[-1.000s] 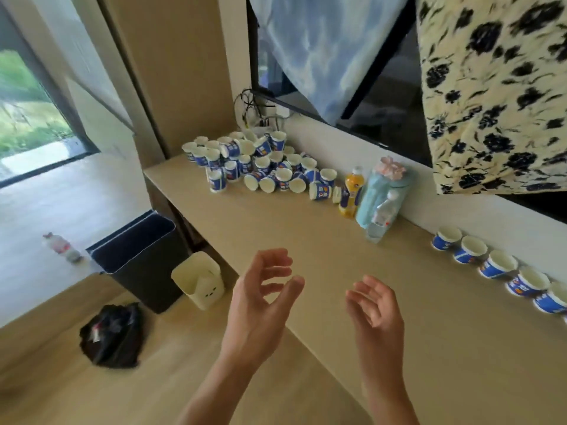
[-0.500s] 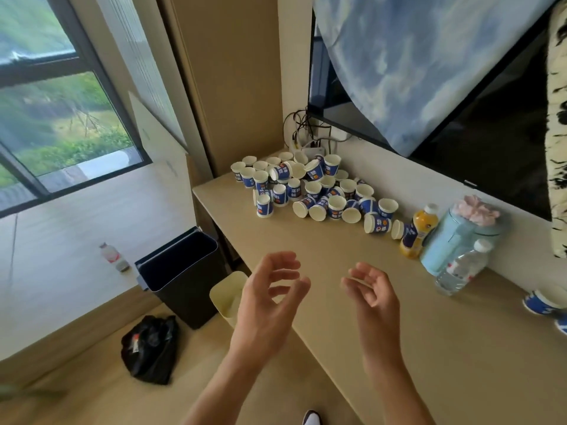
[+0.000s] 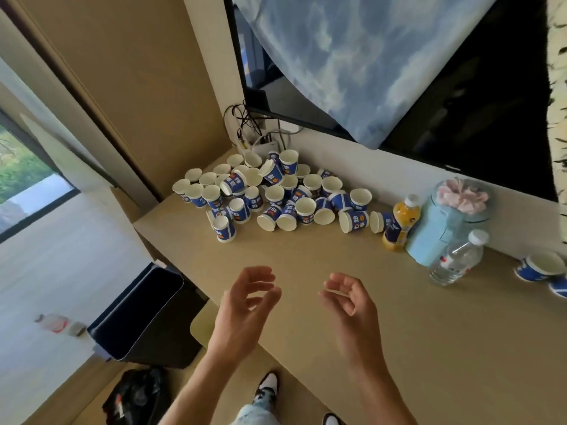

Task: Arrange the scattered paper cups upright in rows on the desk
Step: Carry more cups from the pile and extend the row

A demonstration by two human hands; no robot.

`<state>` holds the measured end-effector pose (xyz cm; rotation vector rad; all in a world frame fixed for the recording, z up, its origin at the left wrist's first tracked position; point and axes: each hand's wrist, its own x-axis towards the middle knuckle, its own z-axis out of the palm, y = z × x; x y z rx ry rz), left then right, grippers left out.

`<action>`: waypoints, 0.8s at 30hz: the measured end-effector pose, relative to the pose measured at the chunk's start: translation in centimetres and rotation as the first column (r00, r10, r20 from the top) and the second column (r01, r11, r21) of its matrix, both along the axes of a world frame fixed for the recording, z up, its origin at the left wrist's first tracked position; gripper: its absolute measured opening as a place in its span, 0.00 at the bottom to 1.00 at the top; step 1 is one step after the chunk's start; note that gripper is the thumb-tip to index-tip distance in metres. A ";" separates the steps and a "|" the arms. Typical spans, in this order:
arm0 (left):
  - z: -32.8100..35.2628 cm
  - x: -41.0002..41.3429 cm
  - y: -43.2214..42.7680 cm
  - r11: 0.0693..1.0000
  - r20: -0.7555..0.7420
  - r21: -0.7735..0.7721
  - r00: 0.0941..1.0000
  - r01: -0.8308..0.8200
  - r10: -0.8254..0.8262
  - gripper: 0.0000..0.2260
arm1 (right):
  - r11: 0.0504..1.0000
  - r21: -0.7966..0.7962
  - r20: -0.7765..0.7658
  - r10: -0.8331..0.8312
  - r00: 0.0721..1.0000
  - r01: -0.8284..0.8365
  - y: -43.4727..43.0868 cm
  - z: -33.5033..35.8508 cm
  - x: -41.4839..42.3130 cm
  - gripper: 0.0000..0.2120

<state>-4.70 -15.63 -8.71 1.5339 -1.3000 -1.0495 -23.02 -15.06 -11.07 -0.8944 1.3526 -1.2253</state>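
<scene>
Paper cups (image 3: pixel 270 191) are not yet in our fingers (image 3: pixel 260 271): both hands hover loosely curled and empty above the desk (image 3: pixel 306 256). The left hand (image 3: pixel 242 305) and the right hand (image 3: pixel 352 308) face each other, palms inward, with a gap between them. Neither touches the desk top or any cup.

Beyond the fingertips, well apart from them, lies the heap we are after, crowded into the far corner. Some cups stand upright, many lie on their sides with open mouths toward us, and a few lean on their neighbours. A lone cup (image 3: pixel 224 230) at the heap's front edge is the nearest one ahead of the left fingers.

Farther out, to the right of the right hand, stand an orange drink bottle (image 3: pixel 400 223), a pale blue jug (image 3: pixel 435 231) and a clear water bottle (image 3: pixel 457 260). Past these, at the frame's edge, an upright cup (image 3: pixel 540 266) belongs to the row along the wall.

A second ago that row filled the right of our view, five cups side by side. Since then our gaze has swung left and the heap has drawn closer, while the hands have stayed empty. We judge that one placing is done and the next fetch is beginning, with most of the cups still to be sorted.
</scene>
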 end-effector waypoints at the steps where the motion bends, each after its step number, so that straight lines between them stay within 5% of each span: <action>1: -0.8 1.1 -1.4 1.000 0.007 0.018 1.000 0.015 -0.015 0.10 | 1.000 0.011 -0.014 -0.014 1.000 0.014 -0.6 -0.4 0.5 0.11; 10: -8.1 12.1 -16.6 0.994 0.234 0.109 0.972 0.001 -0.026 0.12 | 0.983 0.081 -0.078 -0.156 0.985 0.162 -7.3 -1.8 8.2 0.13; 17: -16.0 18.3 -27.0 0.977 0.654 0.206 0.736 0.052 -0.177 0.29 | 0.983 0.130 -0.118 -0.112 0.987 0.127 -11.0 -2.6 13.9 0.18; 24: -18.5 19.3 -29.1 0.954 0.756 0.246 0.583 0.169 -0.298 0.38 | 0.976 0.195 -0.180 -0.064 0.982 0.099 -12.3 -3.7 16.0 0.12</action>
